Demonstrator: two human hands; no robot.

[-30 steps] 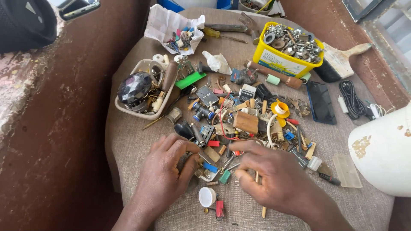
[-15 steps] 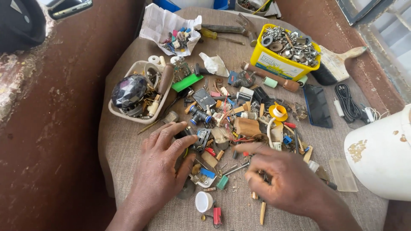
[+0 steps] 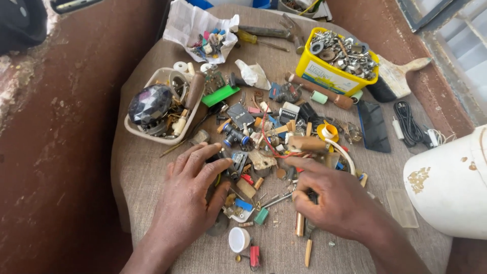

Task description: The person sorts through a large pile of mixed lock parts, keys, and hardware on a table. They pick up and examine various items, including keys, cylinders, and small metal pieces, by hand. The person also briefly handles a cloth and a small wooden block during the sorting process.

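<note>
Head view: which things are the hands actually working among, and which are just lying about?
In hand: left hand and right hand, both spread flat over the pile of small parts.

Lying about: yellow tub of washers, beige tray, white cap, black cable.

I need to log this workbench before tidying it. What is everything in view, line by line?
small parts pile: many, mixed colours, table centre
yellow tub: one, yellow, far right, full of metal nuts and washers
white tray: one, white, far left
faceted dark ball: one, dark, in the tray
hammer: one, metal, far edge
paintbrush: one, pale wood handle, right of the tub
black cable: one, coiled, right edge
white bucket: one, white, near right
white cap: one, white, near edge
cloth-covered table: one, grey-brown
left hand: flat on the parts, fingers spread
right hand: on the parts, fingers curled
</note>
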